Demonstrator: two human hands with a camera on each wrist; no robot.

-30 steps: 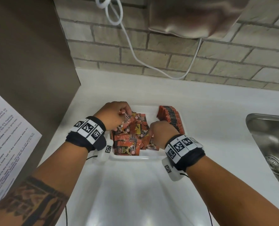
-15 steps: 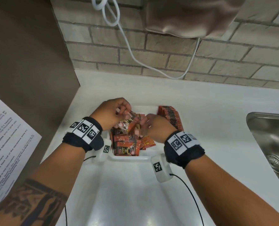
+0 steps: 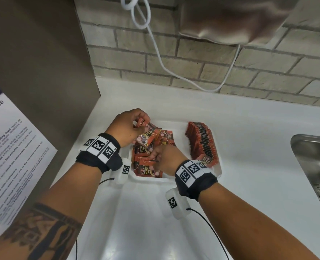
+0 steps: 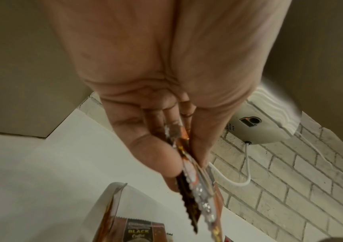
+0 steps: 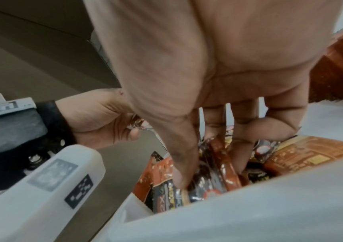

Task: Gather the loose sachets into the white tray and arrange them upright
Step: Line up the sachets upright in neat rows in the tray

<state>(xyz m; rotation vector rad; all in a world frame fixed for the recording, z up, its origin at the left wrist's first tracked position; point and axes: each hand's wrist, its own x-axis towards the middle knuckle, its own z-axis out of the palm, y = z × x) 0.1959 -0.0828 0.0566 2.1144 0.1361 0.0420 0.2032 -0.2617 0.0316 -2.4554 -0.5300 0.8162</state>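
1. On the white counter [image 3: 249, 128], pushed toward the brick wall [image 3: 230, 68], sits the white tray [image 3: 218, 167], both hands busy inside it.
2. At the tray's 3 o'clock side a row of sachets [image 3: 200, 141] stands upright, packed edge to edge and leaning a little.
3. From the middle to 9 o'clock lies a jumble of loose sachets [image 3: 149, 166], flat and overlapping, orange-red with "BLACK" print.
4. Her or his left hand [image 3: 127, 128], at about 11 o'clock over the tray, has fingers and thumb curled, pinching a small bundle of sachets [image 4: 189, 176] held on edge above the heap.
5. That person's right hand [image 3: 166, 156], at about 6 o'clock, reaches down into the heap; thumb and fingers [image 5: 181, 163] press around a dark sachet [image 5: 203, 183] there, gripping it.
6. At 3 o'clock, well apart from the tray, is a steel sink [image 3: 316, 175].
7. At 12 o'clock a white cable [image 3: 161, 59] loops down the wall from a beige wall unit [image 3: 230, 17].
8. At 9 o'clock a printed notice [image 3: 11, 147] is stuck on a brown panel [image 3: 33, 62].
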